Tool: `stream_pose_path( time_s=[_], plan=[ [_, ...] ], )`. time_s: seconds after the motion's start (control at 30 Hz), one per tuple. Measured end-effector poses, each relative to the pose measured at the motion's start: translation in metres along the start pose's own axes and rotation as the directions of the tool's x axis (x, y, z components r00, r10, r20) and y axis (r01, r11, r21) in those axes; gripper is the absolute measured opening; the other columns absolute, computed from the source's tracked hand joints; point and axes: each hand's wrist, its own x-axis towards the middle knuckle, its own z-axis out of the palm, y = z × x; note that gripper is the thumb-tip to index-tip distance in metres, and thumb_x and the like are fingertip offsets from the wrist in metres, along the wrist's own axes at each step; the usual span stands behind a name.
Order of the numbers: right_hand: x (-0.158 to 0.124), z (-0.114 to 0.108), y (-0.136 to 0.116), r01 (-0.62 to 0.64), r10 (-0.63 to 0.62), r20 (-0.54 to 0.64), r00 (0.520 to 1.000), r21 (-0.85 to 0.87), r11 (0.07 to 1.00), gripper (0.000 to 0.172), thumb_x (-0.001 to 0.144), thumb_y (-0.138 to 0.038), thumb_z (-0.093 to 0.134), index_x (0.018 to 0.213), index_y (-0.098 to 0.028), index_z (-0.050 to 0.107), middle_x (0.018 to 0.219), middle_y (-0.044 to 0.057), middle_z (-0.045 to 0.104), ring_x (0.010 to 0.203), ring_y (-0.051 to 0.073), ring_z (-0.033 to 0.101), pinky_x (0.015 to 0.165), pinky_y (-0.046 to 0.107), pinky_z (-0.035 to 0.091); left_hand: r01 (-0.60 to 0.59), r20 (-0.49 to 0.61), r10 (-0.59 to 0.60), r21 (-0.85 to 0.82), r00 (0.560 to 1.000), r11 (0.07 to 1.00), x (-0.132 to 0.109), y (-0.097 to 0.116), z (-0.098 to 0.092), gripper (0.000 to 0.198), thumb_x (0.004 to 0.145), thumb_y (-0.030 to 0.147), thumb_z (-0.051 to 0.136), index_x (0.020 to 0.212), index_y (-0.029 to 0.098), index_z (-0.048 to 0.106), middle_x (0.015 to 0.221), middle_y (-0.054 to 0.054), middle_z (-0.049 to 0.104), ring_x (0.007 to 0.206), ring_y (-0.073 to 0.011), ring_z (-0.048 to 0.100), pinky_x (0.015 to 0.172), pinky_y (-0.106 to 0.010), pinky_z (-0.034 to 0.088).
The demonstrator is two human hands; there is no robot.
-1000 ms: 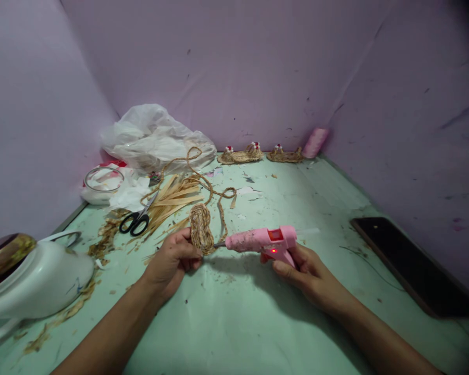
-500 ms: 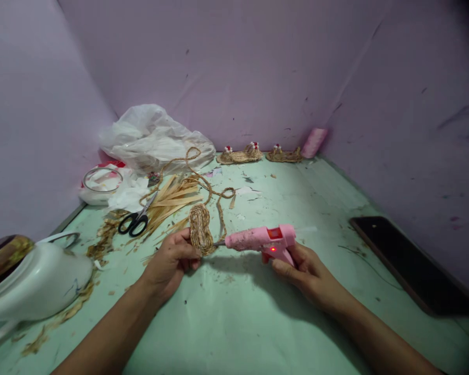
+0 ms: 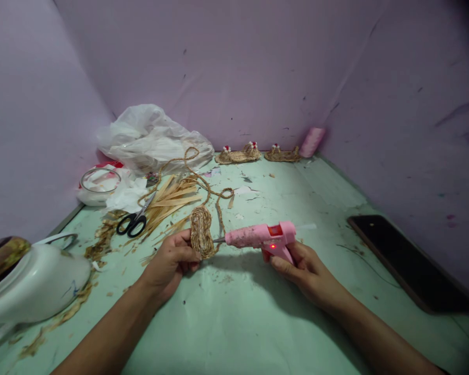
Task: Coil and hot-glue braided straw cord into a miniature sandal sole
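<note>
Where meeting the walls, counter (image 3: 234,323) edges: running straight into lilac walls at left, back and right, shutting off room on three sides.
Open room: lying bare across the near middle, between and below both forearms; also stretching behind the glue gun toward the back wall.
White pot (image 3: 35,284): crowding the near left edge.
Scissors (image 3: 133,223), straw strips (image 3: 172,200), glass bowl (image 3: 100,179), plastic bag (image 3: 152,136): piling up toward the left back corner.
Dark slab (image 3: 406,260): lying flat along the right wall, well apart from both hands.
Small woven pieces (image 3: 240,154) and pink spool (image 3: 311,141): sitting against the back wall.
Left hand (image 3: 172,263): pinching with a narrow grip, thumb and fingers clamping the lower left edge of the braided oval (image 3: 201,237), holding it up on edge.
Braided oval: standing mid-counter between both hands, trailing a braided cord (image 3: 203,182) back toward the straw strips.
Right hand (image 3: 305,271): wrapping a tight grip round the handle of the pink glue gun (image 3: 261,237), keeping the barrel level, showing a red lamp.
Nozzle: pointing left, touching the right edge of the braided oval.
</note>
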Motion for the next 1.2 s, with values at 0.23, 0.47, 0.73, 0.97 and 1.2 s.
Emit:
stream_pose_path(
  time_s=[0.23, 0.47, 0.73, 0.97, 1.2],
  plan=[
    [-0.0003, 0.0007, 0.0009, 0.000, 0.000, 0.003, 1.000, 0.010, 1.000, 0.022, 0.074, -0.039, 0.061, 0.076, -0.017, 0.058, 0.065, -0.001, 0.048, 0.056, 0.011, 0.040, 0.051, 0.024, 0.033, 0.013, -0.002, -0.013, 0.010, 1.000, 1.000, -0.0005, 0.0002, 0.0012, 0.016, 0.045, 0.011, 0.063, 0.061, 0.015, 0.059, 0.049, 0.003, 0.053, 0.040, -0.0060, 0.039, 0.038, -0.019, 0.024],
    [0.0014, 0.0000, -0.0009, -0.003, 0.001, 0.049, 0.999, 0.046, 0.999, 0.023, 0.076, -0.040, 0.060, 0.080, -0.017, 0.057, 0.069, 0.000, 0.048, 0.060, 0.012, 0.040, 0.054, 0.024, 0.033, -0.010, -0.032, 0.009, -0.016, 0.999, 1.000, -0.0009, 0.0028, 0.0028, 0.015, 0.044, 0.009, 0.063, 0.057, 0.014, 0.060, 0.049, 0.004, 0.052, 0.039, -0.0053, 0.038, 0.038, -0.019, 0.027],
    [0.0016, 0.0011, 0.0018, 0.025, -0.031, 0.088, 0.996, 0.065, 0.998, 0.022, 0.078, -0.040, 0.058, 0.077, -0.018, 0.053, 0.066, -0.003, 0.041, 0.057, 0.011, 0.034, 0.052, 0.023, 0.029, -0.033, -0.026, 0.032, -0.059, 0.999, 0.998, 0.0021, -0.0006, 0.0001, 0.015, 0.045, 0.008, 0.063, 0.059, 0.014, 0.062, 0.051, 0.004, 0.052, 0.041, -0.0056, 0.037, 0.038, -0.018, 0.029],
    [0.0019, 0.0014, -0.0030, 0.029, -0.031, 0.040, 0.999, 0.046, 0.998, 0.024, 0.077, -0.042, 0.060, 0.073, -0.019, 0.054, 0.062, -0.004, 0.040, 0.054, 0.011, 0.033, 0.051, 0.024, 0.030, -0.001, 0.008, 0.001, -0.013, 1.000, 1.000, 0.0006, 0.0008, 0.0005, 0.020, 0.045, 0.010, 0.062, 0.064, 0.013, 0.063, 0.054, 0.002, 0.055, 0.044, -0.0060, 0.038, 0.039, -0.018, 0.030],
    [0.0010, 0.0026, -0.0032, 0.045, -0.047, 0.021, 0.999, 0.063, 0.997, 0.026, 0.076, -0.043, 0.061, 0.070, -0.020, 0.053, 0.061, -0.004, 0.040, 0.053, 0.011, 0.033, 0.049, 0.024, 0.030, 0.006, 0.022, -0.006, 0.010, 1.000, 1.000, -0.0007, 0.0011, 0.0012, 0.014, 0.043, 0.010, 0.060, 0.057, 0.013, 0.060, 0.048, 0.003, 0.053, 0.040, -0.0057, 0.037, 0.038, -0.018, 0.027]
  ],
)
